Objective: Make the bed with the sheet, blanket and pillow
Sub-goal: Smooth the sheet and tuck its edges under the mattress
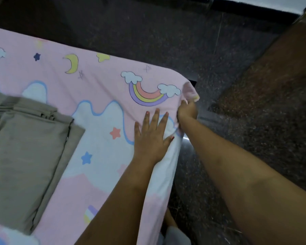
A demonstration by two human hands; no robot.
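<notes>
Pressing down on the pink sheet (pixel 99 80), the left hand (pixel 152 137) lies flat with its fingers straight and spread, palm on a white cloud print close to the bed's near edge. It holds nothing and only bears on the cloth. Just beside it, toward the bed's corner, the right hand (pixel 186 111) has its fingers curled into the sheet. It grips a bunch of fabric right at the corner, where a small flap of pink cloth sticks up above the knuckles. That hand is blurred, so the hold seems to be a pinch between thumb and fingers, though this is hard to make out. The sheet covers all of the mattress top in view, printed with a rainbow (pixel 148 96), clouds, stars and a yellow moon (pixel 72 63), and hangs over the edge below the left forearm. A folded grey-brown blanket (pixel 25 156) sits on the sheet at the left, well apart from both hands. Beyond the bed lies a dark speckled floor (pixel 219 50).
</notes>
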